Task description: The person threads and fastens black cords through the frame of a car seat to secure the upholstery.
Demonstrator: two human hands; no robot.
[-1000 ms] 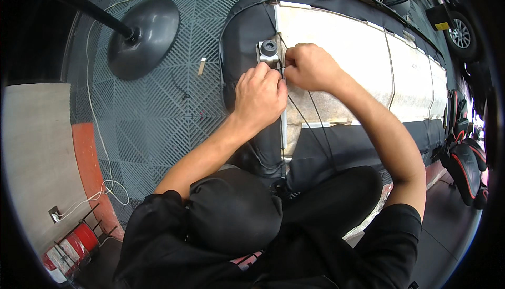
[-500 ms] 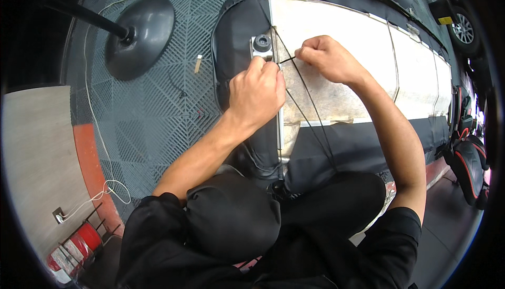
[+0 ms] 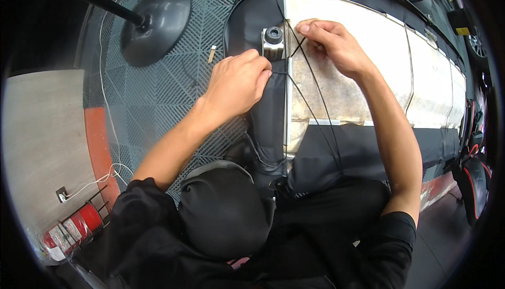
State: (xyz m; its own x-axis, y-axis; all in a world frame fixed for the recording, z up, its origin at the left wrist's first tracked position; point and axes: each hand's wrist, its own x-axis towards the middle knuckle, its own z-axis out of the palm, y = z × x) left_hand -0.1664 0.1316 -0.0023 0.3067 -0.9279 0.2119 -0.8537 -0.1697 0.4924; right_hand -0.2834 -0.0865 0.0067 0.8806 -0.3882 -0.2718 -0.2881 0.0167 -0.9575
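Note:
A large padded seat, likely a vehicle bench seat, lies before me in a black cover point(image 3: 379, 144), with a pale, stained backing panel point(image 3: 363, 84) exposed. Thin black cord point(image 3: 302, 97) stretches over the panel in slanting lines. Left of the panel's edge, my left hand point(image 3: 236, 81) is closed, with a short length of cord running from its fingertips to that edge. My right hand point(image 3: 334, 42) pinches another stretch of cord above the panel, thumb against forefinger. Between the hands, at the edge, sits a metal bracket with a round black knob point(image 3: 273, 35).
A round black stand base point(image 3: 163, 23) with a pole rests on the grey grid floor at the far left. A white cable point(image 3: 108, 126) runs to a wall socket. Lower left is a red spool point(image 3: 84, 223). Black-and-red seats point(image 3: 476, 186) stand at right.
My left hand has moved left, away from the panel's edge, drawing cord with it. The right hand has risen slightly and its fingers have loosened into a pinch. The view has shifted a little.

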